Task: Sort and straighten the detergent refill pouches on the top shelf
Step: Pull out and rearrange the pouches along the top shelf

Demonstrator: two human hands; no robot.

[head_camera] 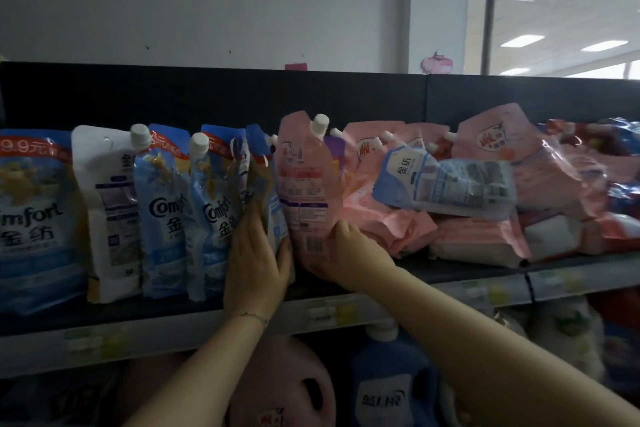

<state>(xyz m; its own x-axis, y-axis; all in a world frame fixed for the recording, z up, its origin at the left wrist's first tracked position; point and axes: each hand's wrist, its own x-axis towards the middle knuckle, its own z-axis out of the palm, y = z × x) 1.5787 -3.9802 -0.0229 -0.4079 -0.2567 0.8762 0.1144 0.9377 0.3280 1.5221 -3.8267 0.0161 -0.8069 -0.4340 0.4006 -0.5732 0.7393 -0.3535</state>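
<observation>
On the top shelf [433, 276], at its left end, a large blue pouch [33, 218] stands upright with the word "Comfort" on its front. Just beside it stands a white pouch [110, 211] with a white cap, showing its back label, and then two more blue pouches [162, 215] with white caps, leaning a little against each other. The left hand [256, 260] lies flat against the side of the last blue pouches in this row; its fingers [251, 218] are stretched out and pressed on the packs, not closed around anything. A thin bracelet [254, 316] sits on this wrist. Touching the blue row on its right stands a pink pouch [304, 177], upright, with its back label and barcode to the front. The right hand [341, 253] holds this pink pouch at the lower edge, the fingers [341, 229] curled around its bottom corner. Further right the pouches are not in order: several pink pouches [398, 229] lie flat in a heap, and one pale blue pouch [446, 180] lies on its side on top of them. At the far right more pink and red packs are piled, too blurred to read. Under the shelf a pink jug [284, 388] and a blue jug [391, 385] stand side by side.
</observation>
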